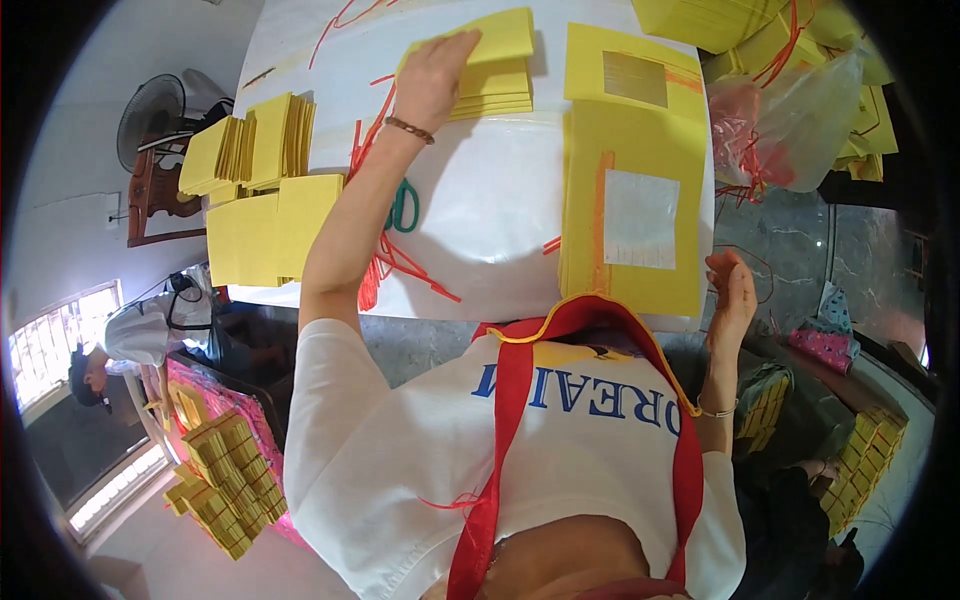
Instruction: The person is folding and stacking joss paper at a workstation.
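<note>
At the far side of the white table, my left hand [436,80] is closed over a folded piece of yellow paper [500,38]. Under that lies a small stack of yellow paper [495,90]; the thumb is hidden. My right hand [732,290] is off the table's right edge, fingers loosely bent and apart, nothing visible in them. Beside it a tall pile of yellow paper sheets [590,220] bears an orange stripe and a silvery square [640,220]. Red ties [375,275] and green-handled scissors [403,206] lie near my left forearm.
Yellow paper bundles [275,235] stand along the table's left side. A clear plastic bag [800,130] with red ties sits at the right by more yellow paper. Another person [150,325] is at the left near stacked yellow bundles [230,480]. A fan [152,120] stands behind.
</note>
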The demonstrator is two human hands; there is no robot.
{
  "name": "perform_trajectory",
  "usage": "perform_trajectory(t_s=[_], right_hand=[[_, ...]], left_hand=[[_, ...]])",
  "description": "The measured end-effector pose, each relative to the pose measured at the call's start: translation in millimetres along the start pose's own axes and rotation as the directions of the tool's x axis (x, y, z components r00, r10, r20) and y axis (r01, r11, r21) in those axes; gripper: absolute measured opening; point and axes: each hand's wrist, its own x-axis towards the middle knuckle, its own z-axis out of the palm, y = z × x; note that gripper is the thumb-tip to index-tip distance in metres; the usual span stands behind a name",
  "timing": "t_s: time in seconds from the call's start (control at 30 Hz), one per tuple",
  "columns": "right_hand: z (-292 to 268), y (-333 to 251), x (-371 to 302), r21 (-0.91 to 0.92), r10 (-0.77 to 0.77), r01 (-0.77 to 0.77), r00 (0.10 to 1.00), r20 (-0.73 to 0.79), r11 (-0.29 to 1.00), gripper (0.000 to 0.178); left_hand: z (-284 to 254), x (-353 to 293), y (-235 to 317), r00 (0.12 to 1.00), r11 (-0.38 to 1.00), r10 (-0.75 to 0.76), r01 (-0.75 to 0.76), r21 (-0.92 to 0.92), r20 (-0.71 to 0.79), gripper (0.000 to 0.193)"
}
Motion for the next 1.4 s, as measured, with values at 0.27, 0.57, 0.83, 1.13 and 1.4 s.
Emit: perform_trajectory(t_s=[0.27, 0.57, 0.83, 1.13, 1.4], right_hand=[[2.6, 3.1, -3.3, -0.009, 0.019, -0.019, 1.0, 0.001, 1.0, 0.029], [4.6, 8.5, -6.3, -0.007, 0.012, -0.012, 1.0, 0.022, 1.0, 0.027], [5.1, 14.4, -9.8, 0.012, 0.022, -0.022, 1.0, 0.02, 1.0, 0.026], [3.2, 10.7, -10.5, -0.059, -0.11, 0.112, 0.993, 0.038, 0.992, 0.025], [-0.6, -3.4, -2.3, -0.131, -0.252, 0.286, 0.94, 0.231, 0.949, 0.03]], left_hand=[[44.1, -23.8, -10.2, 0.992, 0.969, 0.08, -0.1, 0.226, 0.094, 0.041], [61.3, -57.0, -24.8, 0.939, 0.994, -0.055, 0.021, 0.103, 0.341, 0.042], [63.7, -73.9, -3.0, 0.923, 0.987, -0.152, 0.159, 0.01, 0.353, 0.058], [58.2, -62.1, -3.2, 0.919, 0.991, -0.1, 0.058, 0.122, 0.38, 0.063], [47.7, -48.3, -3.0, 0.91, 0.99, -0.096, 0.043, 0.137, 0.403, 0.065]])
